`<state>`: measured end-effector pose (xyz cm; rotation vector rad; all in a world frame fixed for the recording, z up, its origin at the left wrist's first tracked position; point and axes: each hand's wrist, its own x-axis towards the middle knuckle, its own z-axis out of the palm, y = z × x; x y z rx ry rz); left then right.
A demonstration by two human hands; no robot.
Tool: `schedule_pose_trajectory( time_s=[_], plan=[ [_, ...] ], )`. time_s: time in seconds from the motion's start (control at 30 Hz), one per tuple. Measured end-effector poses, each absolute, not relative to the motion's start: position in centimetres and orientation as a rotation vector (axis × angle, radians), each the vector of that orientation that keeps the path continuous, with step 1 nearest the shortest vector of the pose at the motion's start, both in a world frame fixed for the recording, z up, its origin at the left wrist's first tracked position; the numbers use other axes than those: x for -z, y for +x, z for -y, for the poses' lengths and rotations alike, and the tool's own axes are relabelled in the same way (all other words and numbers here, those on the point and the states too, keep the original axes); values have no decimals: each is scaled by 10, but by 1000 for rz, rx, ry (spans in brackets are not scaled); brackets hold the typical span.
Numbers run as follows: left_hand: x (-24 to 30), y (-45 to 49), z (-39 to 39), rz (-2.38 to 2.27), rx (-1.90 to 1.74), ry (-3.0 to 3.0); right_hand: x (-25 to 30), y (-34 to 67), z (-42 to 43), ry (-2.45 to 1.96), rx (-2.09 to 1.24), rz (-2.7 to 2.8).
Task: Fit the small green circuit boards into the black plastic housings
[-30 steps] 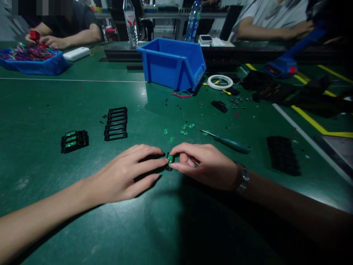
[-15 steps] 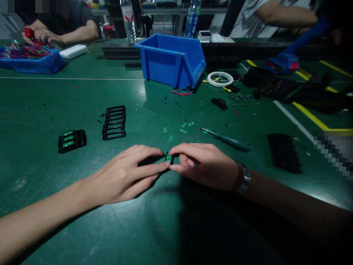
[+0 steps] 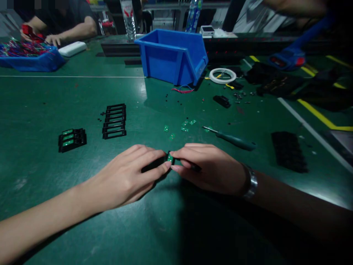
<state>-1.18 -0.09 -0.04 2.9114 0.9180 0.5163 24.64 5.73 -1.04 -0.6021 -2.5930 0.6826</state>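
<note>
My left hand [image 3: 129, 176] and my right hand [image 3: 209, 167] meet fingertip to fingertip on the green mat [image 3: 165, 221]. Between them sits a black plastic frame [image 3: 154, 164] with a small green circuit chip [image 3: 170, 158] in its end; both hands pinch it. Several loose green chips [image 3: 183, 127] lie just beyond my fingers. A stack of empty black frames [image 3: 114, 121] lies to the left, and further left are frames fitted with green chips [image 3: 72, 139]. A green-handled screwdriver [image 3: 234, 140] lies right of the chips.
A blue bin [image 3: 172, 57] stands at the back centre, with red and blue wire [image 3: 183, 89] and a white tape ring [image 3: 222, 76] beside it. A black tray [image 3: 289, 151] lies at right. Other people's arms work at the far edge, near a blue tray of wires [image 3: 27, 55].
My hands stay pinched on the frame and chip; the right fingers have flattened lower onto it. The view has shifted slightly.
</note>
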Motion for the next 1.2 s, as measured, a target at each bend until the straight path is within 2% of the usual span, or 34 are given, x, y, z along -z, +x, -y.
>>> schedule_pose_trajectory(
  time_s=[0.57, 1.2],
  plan=[
    [6, -18, 3, -844, -664, 2786, 14, 247, -58, -639, -692, 2596],
    [5, -16, 2, -885, -565, 2725, 14, 248, -60, -602, -710, 2600]
  ],
)
